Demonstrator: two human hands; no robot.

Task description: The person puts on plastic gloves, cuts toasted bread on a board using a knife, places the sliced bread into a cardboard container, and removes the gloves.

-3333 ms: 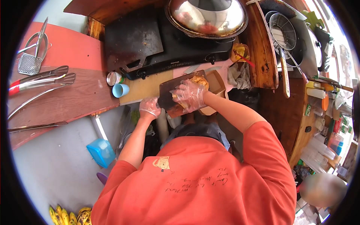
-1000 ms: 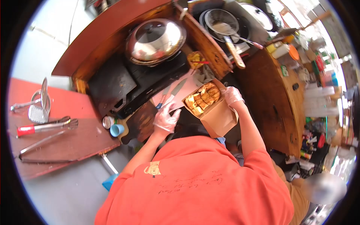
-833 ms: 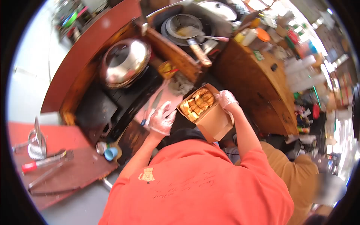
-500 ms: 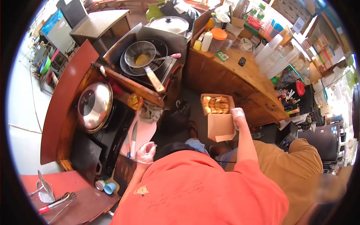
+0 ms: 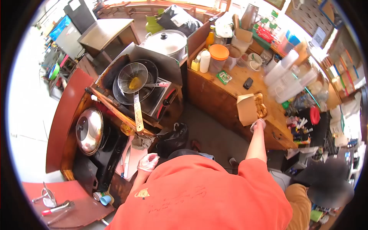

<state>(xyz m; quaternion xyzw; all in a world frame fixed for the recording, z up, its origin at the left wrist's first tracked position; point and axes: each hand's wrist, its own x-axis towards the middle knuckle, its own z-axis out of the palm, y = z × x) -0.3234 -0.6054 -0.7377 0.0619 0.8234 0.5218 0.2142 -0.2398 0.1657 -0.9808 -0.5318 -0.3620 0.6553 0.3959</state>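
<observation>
My right hand (image 5: 258, 124), in a clear plastic glove, grips the near edge of an open cardboard box (image 5: 247, 110) at the wooden counter's front edge. Browned, sliced food (image 5: 261, 105) lies in the box's right part, and the lid is folded out to the left. My left hand (image 5: 148, 162), also gloved, is held near my body with its fingers curled; whether anything is inside them is hidden. Beside it is a pink board (image 5: 133, 162) with a knife (image 5: 127, 163) on it.
The wooden counter (image 5: 234, 86) holds an orange-lidded jar (image 5: 218, 57), bottles, a black object (image 5: 248, 83) and plastic cups. A wire strainer (image 5: 132, 78) rests over a pan on the stove. At left are a domed lid (image 5: 89, 131) and griddle. Another person (image 5: 299, 201) is at right.
The view has turned right. My right hand has carried the box from beside my body out to the wooden counter. My left hand stays near my body, its fingers now curled.
</observation>
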